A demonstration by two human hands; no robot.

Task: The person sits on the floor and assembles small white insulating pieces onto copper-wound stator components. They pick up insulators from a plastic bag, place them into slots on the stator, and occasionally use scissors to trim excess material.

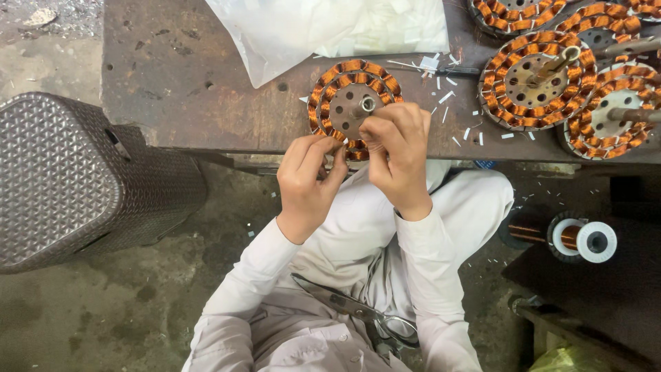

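Observation:
A round motor stator (351,93) with copper windings and a metal shaft lies at the near edge of a dark workbench (179,83). My left hand (308,180) pinches at its near rim, fingers bent against the coils. My right hand (397,148) rests on the same near rim beside it, fingertips closed on the windings. What sits between the fingertips is too small to tell. A pair of scissors (365,313) lies on my lap.
Several more wound stators (537,79) crowd the bench at the right. A clear plastic bag of white paper slips (330,27) lies at the back, loose slips scattered around. A copper wire spool (575,238) sits low right. A dark woven stool (76,179) stands at left.

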